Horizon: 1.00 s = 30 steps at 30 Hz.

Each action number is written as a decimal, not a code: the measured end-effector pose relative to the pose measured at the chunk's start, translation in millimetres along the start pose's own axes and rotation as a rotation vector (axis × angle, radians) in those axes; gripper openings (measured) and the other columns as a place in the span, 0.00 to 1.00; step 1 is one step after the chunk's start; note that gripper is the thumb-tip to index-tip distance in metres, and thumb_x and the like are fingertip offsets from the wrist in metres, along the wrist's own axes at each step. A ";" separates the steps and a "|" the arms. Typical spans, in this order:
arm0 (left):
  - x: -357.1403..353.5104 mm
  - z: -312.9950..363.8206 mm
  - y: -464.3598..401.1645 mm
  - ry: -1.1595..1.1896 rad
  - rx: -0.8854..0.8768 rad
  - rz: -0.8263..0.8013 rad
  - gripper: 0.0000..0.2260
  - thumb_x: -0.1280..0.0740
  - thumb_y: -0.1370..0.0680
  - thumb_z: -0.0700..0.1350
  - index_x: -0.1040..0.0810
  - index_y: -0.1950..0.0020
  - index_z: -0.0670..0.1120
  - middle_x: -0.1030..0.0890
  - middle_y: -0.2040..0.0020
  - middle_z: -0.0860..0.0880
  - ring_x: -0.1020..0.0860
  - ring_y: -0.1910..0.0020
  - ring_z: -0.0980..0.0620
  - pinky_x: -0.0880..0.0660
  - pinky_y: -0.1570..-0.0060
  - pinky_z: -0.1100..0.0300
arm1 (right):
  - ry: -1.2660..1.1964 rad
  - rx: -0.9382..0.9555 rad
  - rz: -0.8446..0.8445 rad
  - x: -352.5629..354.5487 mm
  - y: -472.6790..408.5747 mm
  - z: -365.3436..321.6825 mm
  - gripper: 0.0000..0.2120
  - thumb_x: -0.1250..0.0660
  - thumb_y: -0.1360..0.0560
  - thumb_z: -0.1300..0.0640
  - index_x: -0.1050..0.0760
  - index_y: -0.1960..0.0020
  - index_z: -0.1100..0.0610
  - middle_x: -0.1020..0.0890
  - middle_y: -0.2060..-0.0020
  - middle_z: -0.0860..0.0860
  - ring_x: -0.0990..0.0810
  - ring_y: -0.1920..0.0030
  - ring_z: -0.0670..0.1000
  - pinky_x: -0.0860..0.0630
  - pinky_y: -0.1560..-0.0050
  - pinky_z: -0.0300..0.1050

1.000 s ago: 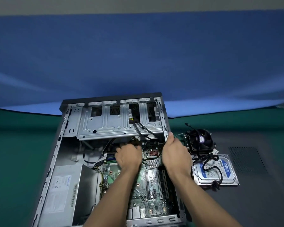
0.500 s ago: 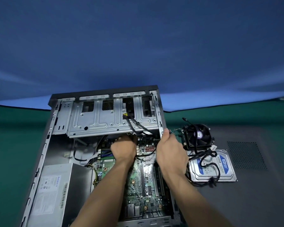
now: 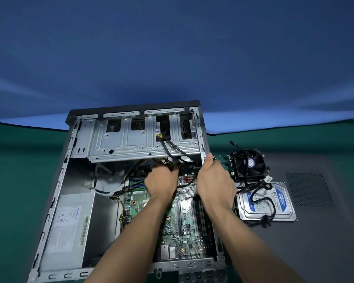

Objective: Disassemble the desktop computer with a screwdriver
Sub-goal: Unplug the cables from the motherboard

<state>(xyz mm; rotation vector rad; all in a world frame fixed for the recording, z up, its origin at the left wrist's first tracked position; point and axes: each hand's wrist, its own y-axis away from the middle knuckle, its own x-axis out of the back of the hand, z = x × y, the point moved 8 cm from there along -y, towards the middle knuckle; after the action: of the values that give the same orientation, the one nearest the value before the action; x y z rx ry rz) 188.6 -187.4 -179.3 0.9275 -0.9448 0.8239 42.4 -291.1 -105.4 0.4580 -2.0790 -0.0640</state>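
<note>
The open desktop case [image 3: 57,190] lies on its side on the table. Inside are a green motherboard [image 3: 172,225], a grey power supply [image 3: 70,231] at the left and a metal drive cage [image 3: 131,144] at the far end. My left hand [image 3: 161,182] reaches under the cage's edge among black cables [image 3: 172,148], fingers curled and hidden there. My right hand [image 3: 215,180] grips the case's right wall near the cage. No screwdriver is visible.
To the right of the case, a black CPU fan [image 3: 248,164] and a hard drive with a blue label [image 3: 268,203] with a black cable over it lie on the dark side panel [image 3: 315,231]. Green table cover [image 3: 18,170] surrounds everything; a blue backdrop stands behind.
My left hand has pushed further in under the drive cage toward the cables. My right hand stays on the case's right wall. The camera has shifted a little.
</note>
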 end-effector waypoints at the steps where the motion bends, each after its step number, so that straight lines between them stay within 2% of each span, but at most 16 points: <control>1: 2.9 0.5 2.0 0.002 -0.018 -0.012 0.25 0.39 0.24 0.62 0.32 0.74 0.46 0.31 0.76 0.54 0.33 0.77 0.56 0.42 0.76 0.62 | 0.000 0.002 0.001 -0.1 0.1 0.0 0.31 0.61 0.19 0.43 0.25 0.45 0.60 0.18 0.53 0.57 0.21 0.53 0.58 0.35 0.57 0.48; 3: 14.0 -3.4 6.9 0.011 -0.051 0.000 0.22 0.37 0.25 0.61 0.31 0.71 0.46 0.30 0.73 0.54 0.30 0.74 0.53 0.39 0.72 0.61 | -0.004 0.007 0.004 -0.2 -0.1 -0.9 0.31 0.61 0.19 0.43 0.24 0.45 0.60 0.18 0.54 0.56 0.21 0.54 0.58 0.35 0.58 0.48; 5: 30.4 -11.2 12.9 -0.039 -0.115 0.081 0.18 0.37 0.25 0.60 0.28 0.63 0.45 0.27 0.65 0.52 0.29 0.66 0.52 0.34 0.67 0.59 | -0.005 0.010 0.002 -0.4 -0.3 -1.8 0.31 0.61 0.19 0.43 0.24 0.46 0.60 0.18 0.54 0.56 0.23 0.58 0.57 0.35 0.58 0.47; 8: 57.0 -28.9 17.9 -0.109 -0.199 0.250 0.12 0.34 0.25 0.51 0.27 0.49 0.43 0.29 0.53 0.48 0.34 0.53 0.52 0.30 0.54 0.57 | -0.001 0.006 -0.002 0.1 -0.5 -1.6 0.30 0.60 0.19 0.43 0.25 0.46 0.60 0.18 0.54 0.57 0.26 0.60 0.56 0.36 0.58 0.47; 11: 64.6 -54.0 11.0 -0.101 -0.105 0.222 0.16 0.34 0.25 0.47 0.31 0.43 0.39 0.28 0.45 0.43 0.32 0.45 0.47 0.32 0.44 0.55 | -0.002 0.009 -0.009 -0.2 -1.3 -1.2 0.30 0.60 0.19 0.43 0.25 0.47 0.61 0.18 0.54 0.58 0.24 0.58 0.57 0.35 0.58 0.48; 15: 53.9 -81.1 4.0 0.201 0.119 0.079 0.18 0.34 0.23 0.44 0.34 0.40 0.35 0.29 0.39 0.37 0.33 0.37 0.40 0.34 0.39 0.49 | 0.005 0.010 -0.003 -0.6 -2.0 0.0 0.30 0.60 0.19 0.43 0.25 0.46 0.61 0.18 0.53 0.58 0.22 0.54 0.59 0.35 0.57 0.48; 18: 60.8 -85.4 -1.3 0.159 0.100 0.102 0.16 0.35 0.23 0.47 0.29 0.42 0.36 0.28 0.41 0.38 0.32 0.39 0.40 0.34 0.39 0.48 | 0.026 0.013 -0.005 -0.8 -2.5 0.4 0.31 0.60 0.19 0.44 0.25 0.45 0.61 0.18 0.52 0.59 0.22 0.54 0.59 0.36 0.57 0.48; 22: 56.3 -71.0 5.4 -0.055 -0.130 -0.008 0.10 0.36 0.23 0.52 0.22 0.50 0.45 0.26 0.49 0.45 0.30 0.46 0.45 0.31 0.45 0.52 | 0.023 0.017 -0.011 -0.6 -2.6 -0.7 0.31 0.61 0.19 0.43 0.25 0.45 0.61 0.19 0.52 0.59 0.24 0.57 0.58 0.35 0.57 0.48; 23: 53.6 -66.3 9.6 -0.039 -0.172 -0.057 0.09 0.36 0.22 0.52 0.22 0.53 0.46 0.25 0.52 0.46 0.28 0.49 0.47 0.29 0.49 0.53 | 0.022 0.018 -0.012 -0.4 -2.1 -0.6 0.31 0.61 0.19 0.43 0.25 0.45 0.62 0.19 0.52 0.59 0.26 0.59 0.57 0.36 0.58 0.47; 25: 52.3 -56.3 18.4 0.000 -0.224 -0.127 0.11 0.37 0.22 0.52 0.25 0.61 0.48 0.24 0.63 0.50 0.25 0.63 0.51 0.28 0.64 0.57 | 0.015 0.019 -0.010 0.3 -1.4 -0.3 0.31 0.60 0.19 0.43 0.25 0.46 0.62 0.19 0.53 0.58 0.28 0.61 0.55 0.36 0.58 0.47; 26: 55.6 -51.0 23.4 -0.016 -0.249 -0.122 0.14 0.38 0.21 0.52 0.28 0.65 0.50 0.26 0.68 0.52 0.26 0.68 0.54 0.32 0.69 0.59 | 0.012 0.018 -0.010 0.8 -1.2 -0.4 0.31 0.60 0.19 0.43 0.24 0.46 0.62 0.19 0.53 0.58 0.29 0.61 0.55 0.36 0.59 0.47; 27: 59.6 -46.8 29.0 -0.044 -0.275 -0.098 0.15 0.40 0.21 0.52 0.31 0.67 0.50 0.28 0.71 0.54 0.28 0.70 0.54 0.35 0.71 0.60 | 0.011 0.016 -0.010 1.7 -1.2 -0.6 0.31 0.60 0.19 0.43 0.25 0.47 0.63 0.19 0.54 0.58 0.29 0.61 0.55 0.36 0.59 0.47; 30: 77.4 -50.5 47.3 -0.029 -0.288 -0.025 0.12 0.42 0.20 0.52 0.31 0.61 0.49 0.25 0.67 0.52 0.24 0.63 0.49 0.35 0.65 0.57 | 0.002 0.012 -0.011 4.7 1.9 0.0 0.30 0.59 0.19 0.43 0.26 0.52 0.61 0.21 0.60 0.56 0.28 0.63 0.55 0.36 0.60 0.47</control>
<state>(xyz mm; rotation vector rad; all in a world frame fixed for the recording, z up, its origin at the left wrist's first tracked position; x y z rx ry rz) 189.6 -110.4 -109.7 0.7013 -1.0436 0.6348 39.7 -291.0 -101.2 0.4762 -2.0761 -0.0579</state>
